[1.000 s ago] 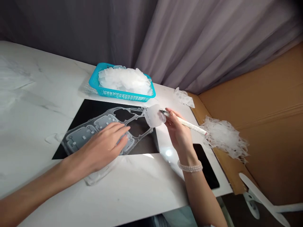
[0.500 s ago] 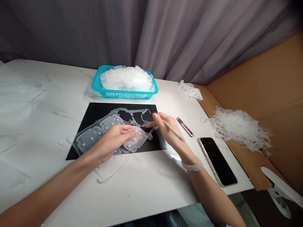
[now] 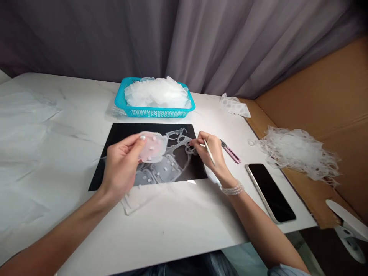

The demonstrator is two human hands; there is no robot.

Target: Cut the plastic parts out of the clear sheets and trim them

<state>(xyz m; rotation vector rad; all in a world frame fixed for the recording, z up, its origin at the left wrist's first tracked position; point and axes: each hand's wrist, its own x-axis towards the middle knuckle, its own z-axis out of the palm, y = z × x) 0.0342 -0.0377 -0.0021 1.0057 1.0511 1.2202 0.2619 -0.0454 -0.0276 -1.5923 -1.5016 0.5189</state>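
Above the black mat (image 3: 123,132), the left hand (image 3: 122,163) curls around a translucent pad dotted with white studs (image 3: 152,147), gripping it between thumb and fingers. To its right, the right hand (image 3: 208,151) pinches a slim white pick (image 3: 209,152), its fingertips (image 3: 192,143) at a clear perforated plastic web (image 3: 178,161) on the mat. Beyond that hand, pink snips (image 3: 230,151) and a phone (image 3: 270,193) lie on the worktop (image 3: 178,226); ahead of the left hand stands a blue basket (image 3: 152,114) heaped with clear pieces.
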